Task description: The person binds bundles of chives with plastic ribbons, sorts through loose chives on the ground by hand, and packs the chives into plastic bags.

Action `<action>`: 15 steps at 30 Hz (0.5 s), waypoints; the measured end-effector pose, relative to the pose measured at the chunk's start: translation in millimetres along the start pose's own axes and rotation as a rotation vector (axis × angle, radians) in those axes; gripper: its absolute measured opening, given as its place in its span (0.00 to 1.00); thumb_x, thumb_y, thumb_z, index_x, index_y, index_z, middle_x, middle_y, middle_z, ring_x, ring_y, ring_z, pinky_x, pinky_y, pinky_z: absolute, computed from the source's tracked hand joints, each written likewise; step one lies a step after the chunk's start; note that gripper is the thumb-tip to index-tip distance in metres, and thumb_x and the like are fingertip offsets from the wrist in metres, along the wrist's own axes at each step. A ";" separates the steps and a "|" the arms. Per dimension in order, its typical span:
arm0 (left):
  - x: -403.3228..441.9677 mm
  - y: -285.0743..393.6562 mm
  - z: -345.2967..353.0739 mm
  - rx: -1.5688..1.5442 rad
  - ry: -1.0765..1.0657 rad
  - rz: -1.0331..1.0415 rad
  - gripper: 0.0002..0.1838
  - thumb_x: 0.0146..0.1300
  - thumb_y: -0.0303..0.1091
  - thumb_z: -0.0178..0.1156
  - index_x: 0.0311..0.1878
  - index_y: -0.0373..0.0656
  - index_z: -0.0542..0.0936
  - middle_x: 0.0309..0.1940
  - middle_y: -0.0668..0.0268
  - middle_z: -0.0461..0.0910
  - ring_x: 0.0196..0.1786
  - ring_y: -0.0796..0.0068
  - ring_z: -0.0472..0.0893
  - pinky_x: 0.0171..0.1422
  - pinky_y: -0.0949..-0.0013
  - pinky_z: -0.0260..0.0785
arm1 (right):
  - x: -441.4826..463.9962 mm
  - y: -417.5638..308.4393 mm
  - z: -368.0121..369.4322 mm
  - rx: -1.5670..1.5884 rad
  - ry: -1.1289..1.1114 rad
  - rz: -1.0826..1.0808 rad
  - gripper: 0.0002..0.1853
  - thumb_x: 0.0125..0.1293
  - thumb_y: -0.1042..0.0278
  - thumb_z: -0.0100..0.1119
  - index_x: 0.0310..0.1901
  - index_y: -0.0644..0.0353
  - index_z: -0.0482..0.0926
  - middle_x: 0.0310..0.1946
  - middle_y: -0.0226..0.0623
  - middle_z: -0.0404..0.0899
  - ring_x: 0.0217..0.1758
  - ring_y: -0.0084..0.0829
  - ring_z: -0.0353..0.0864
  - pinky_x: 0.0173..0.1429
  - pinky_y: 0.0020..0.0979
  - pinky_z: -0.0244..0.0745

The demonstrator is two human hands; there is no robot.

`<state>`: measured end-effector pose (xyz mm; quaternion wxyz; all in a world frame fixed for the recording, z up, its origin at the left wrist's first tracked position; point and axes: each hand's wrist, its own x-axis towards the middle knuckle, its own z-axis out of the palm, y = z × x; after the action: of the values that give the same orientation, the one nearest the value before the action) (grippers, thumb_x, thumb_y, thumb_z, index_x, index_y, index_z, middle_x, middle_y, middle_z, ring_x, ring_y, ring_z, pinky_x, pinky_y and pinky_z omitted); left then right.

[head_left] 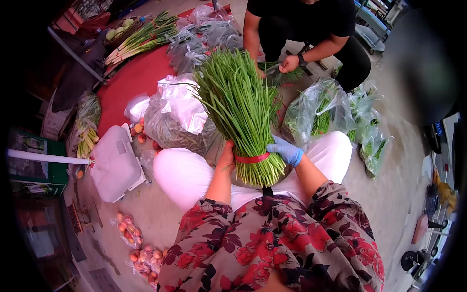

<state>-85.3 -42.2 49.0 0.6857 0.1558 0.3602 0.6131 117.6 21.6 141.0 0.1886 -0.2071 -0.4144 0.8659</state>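
A thick bundle of garlic chives [238,102] stands upright between my hands above my lap, cut ends down and leaf tips fanning up and away. A red band [252,158] wraps it near the base. My bare left hand [226,156] is closed around the left side of the bundle at the band. On the right side, my right hand [287,150], in a blue glove, grips it at the same height. The fingers behind the bundle are hidden.
Opposite me crouches a person [304,34] in black, hands near more greens. Bagged greens [318,112] lie to the right. Left are a plastic-wrapped heap [177,117], a white dustpan [114,163], bagged peaches [146,260] and a red mat [131,73] with long green onions [141,41].
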 end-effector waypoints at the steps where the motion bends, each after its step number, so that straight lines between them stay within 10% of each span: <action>1: -4.4 5.4 8.6 0.077 -0.014 0.024 0.47 0.46 0.68 0.58 0.61 0.41 0.66 0.55 0.63 0.72 0.55 0.67 0.73 0.60 0.62 0.66 | -3.3 0.7 4.8 -0.010 0.046 -0.024 0.41 0.55 0.64 0.65 0.67 0.62 0.52 0.60 0.38 0.65 0.62 0.29 0.64 0.66 0.31 0.59; 9: -21.0 40.4 49.1 0.080 -0.209 0.133 0.45 0.50 0.61 0.62 0.66 0.45 0.59 0.61 0.61 0.64 0.64 0.65 0.63 0.63 0.62 0.61 | -12.8 2.2 -2.2 0.053 0.269 0.059 0.28 0.58 0.61 0.62 0.56 0.67 0.67 0.47 0.36 0.76 0.44 0.26 0.78 0.54 0.28 0.71; 15: -28.2 12.2 41.2 0.204 -0.148 0.026 0.46 0.44 0.49 0.70 0.63 0.40 0.60 0.55 0.61 0.69 0.56 0.68 0.71 0.59 0.65 0.66 | -16.4 14.1 11.6 -0.123 0.324 -0.155 0.30 0.55 0.66 0.66 0.57 0.65 0.66 0.48 0.36 0.75 0.48 0.25 0.74 0.55 0.27 0.70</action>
<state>-65.6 -57.2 94.1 0.6829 0.2742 0.3672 0.5689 123.3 -2.3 139.7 0.3059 -0.3226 -0.4452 0.7772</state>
